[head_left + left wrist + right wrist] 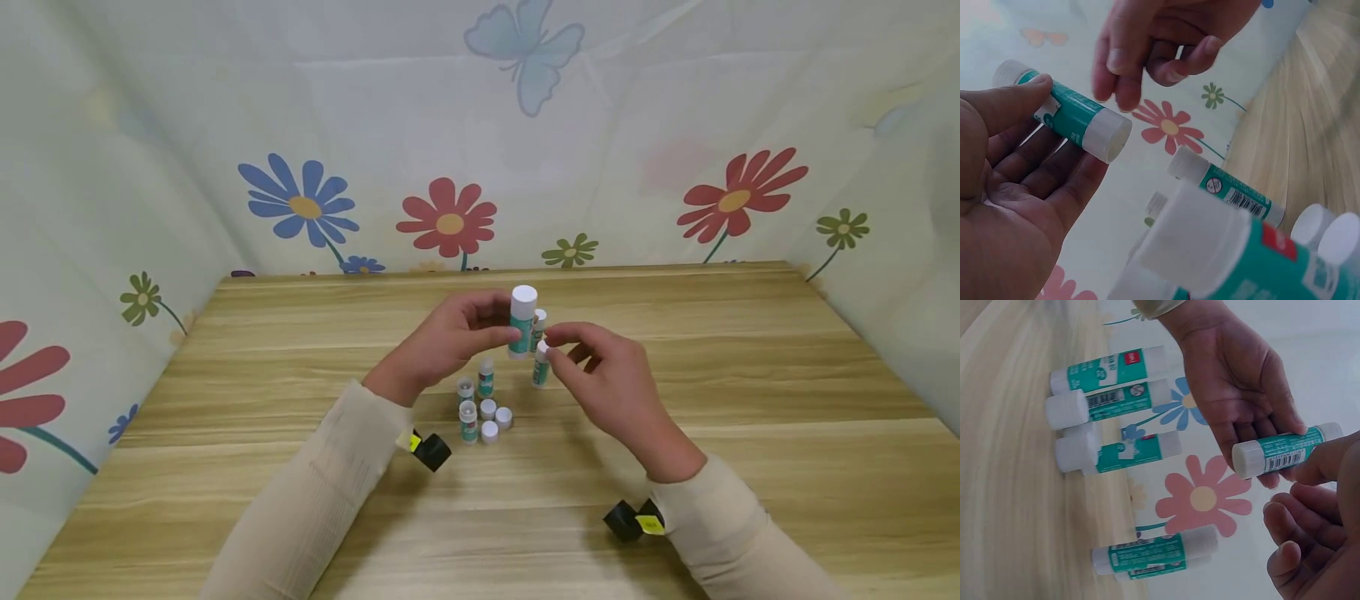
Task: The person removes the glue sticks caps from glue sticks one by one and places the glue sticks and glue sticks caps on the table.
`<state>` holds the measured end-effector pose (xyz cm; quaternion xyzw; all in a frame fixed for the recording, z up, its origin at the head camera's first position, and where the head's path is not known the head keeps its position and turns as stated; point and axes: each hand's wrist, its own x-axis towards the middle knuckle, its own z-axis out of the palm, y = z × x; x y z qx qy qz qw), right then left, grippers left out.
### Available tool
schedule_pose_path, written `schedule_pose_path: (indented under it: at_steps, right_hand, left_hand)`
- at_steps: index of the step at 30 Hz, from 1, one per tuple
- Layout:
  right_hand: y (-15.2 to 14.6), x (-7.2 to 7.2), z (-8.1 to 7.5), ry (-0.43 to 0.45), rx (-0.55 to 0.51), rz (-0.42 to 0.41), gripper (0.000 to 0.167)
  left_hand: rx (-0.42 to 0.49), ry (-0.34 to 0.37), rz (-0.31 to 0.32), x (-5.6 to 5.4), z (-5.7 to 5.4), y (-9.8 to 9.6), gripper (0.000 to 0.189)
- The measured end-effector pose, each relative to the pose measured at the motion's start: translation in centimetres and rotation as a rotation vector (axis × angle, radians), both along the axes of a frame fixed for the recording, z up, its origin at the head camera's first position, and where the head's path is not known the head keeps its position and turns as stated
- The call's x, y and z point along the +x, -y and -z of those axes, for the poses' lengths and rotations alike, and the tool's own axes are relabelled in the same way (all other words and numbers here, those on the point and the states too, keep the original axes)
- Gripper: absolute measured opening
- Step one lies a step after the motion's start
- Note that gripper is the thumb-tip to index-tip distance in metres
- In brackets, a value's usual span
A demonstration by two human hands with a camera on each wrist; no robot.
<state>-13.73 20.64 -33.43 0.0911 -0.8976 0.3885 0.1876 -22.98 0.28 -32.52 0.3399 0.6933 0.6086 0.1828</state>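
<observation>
One teal-and-white cylindrical plastic glue stick (522, 322) is hovering upright over the wood-grain table (750, 350), the left hand (461, 329) gripping it with thumb and fingers. Meanwhile the right hand (611, 375) is holding nothing, loosely bent fingers partly covering a white-capped teal stick (541, 373); tiny label print (1294, 444) is blurring out.

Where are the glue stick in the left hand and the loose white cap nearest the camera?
Held glue stick (523, 327), head view: on its green label.
Nearest loose white cap (490, 428), head view: on its upper face.
</observation>
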Motion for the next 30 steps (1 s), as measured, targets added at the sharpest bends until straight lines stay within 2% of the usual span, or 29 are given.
schedule_pose_path:
  at_steps: [8, 12, 16, 22, 30]
  right_hand:
    - [0.0, 0.9, -1.1, -0.094, -0.107, 0.022, 0.023]
    - [0.1, 1.1, -1.4, -0.122, -0.125, 0.009, 0.024]
    - [0.2, 1.3, -1.6, -0.113, -0.136, 0.010, 0.026]
    - [0.4, 1.5, -1.8, -0.108, -0.137, 0.017, 0.033]
    - [0.7, 1.7, -1.7, -0.159, -0.095, 0.048, 0.035]
  left_hand:
    - [0.008, -0.013, 0.074, 0.8, -0.1, -0.5, 0.036]
    - [0.003, 0.006, 0.077, 1.1, 0.0, -0.8, 0.035]
    - [0.002, 0.017, 0.086, 1.7, -0.1, -1.1, 0.034]
    - [-0.004, 0.001, 0.091, 2.3, -0.2, -1.6, 0.032]
    - [-0.023, -0.014, 0.073, 2.7, -0.3, -2.0, 0.032]
